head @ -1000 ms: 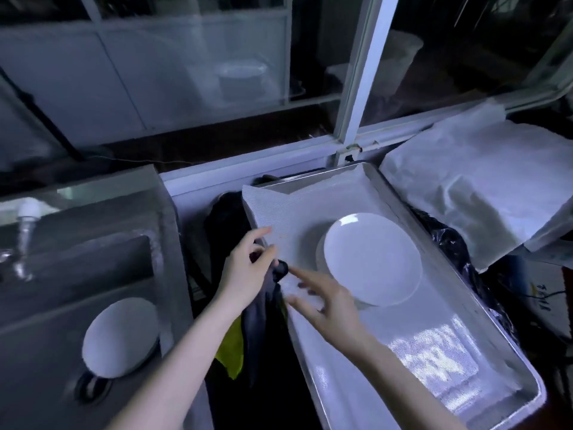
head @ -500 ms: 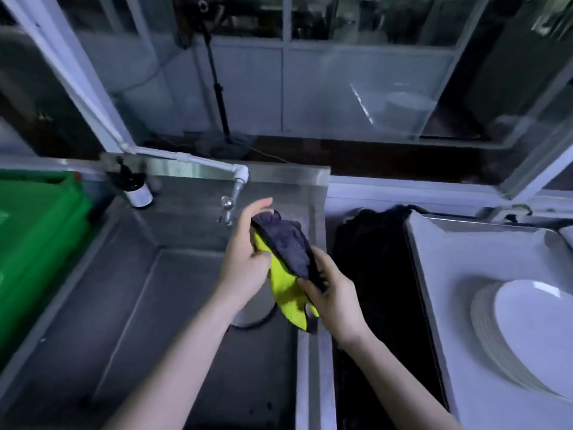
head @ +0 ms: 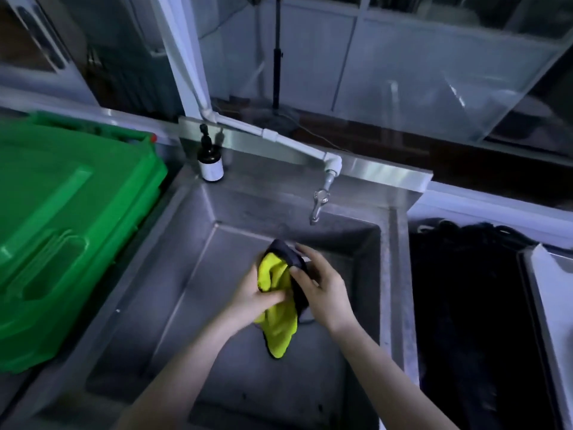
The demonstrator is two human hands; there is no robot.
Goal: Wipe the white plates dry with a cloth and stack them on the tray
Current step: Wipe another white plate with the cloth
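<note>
Over the steel sink (head: 173,274), left hand (head: 251,293) and right hand (head: 325,290) clamp fingers (head: 273,297) on a crumpled yellow-and-dark cloth (head: 279,321), seemingly microfiber.

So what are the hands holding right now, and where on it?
Both hold the cloth: left hand grips its yellow middle, right hand pinches the dark top edge.

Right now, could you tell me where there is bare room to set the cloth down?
Bare: the sink floor left of the left hand, and its ledge between bottle and tap. Crowded: the green crate fills the left; dark bundle lies right.
</note>
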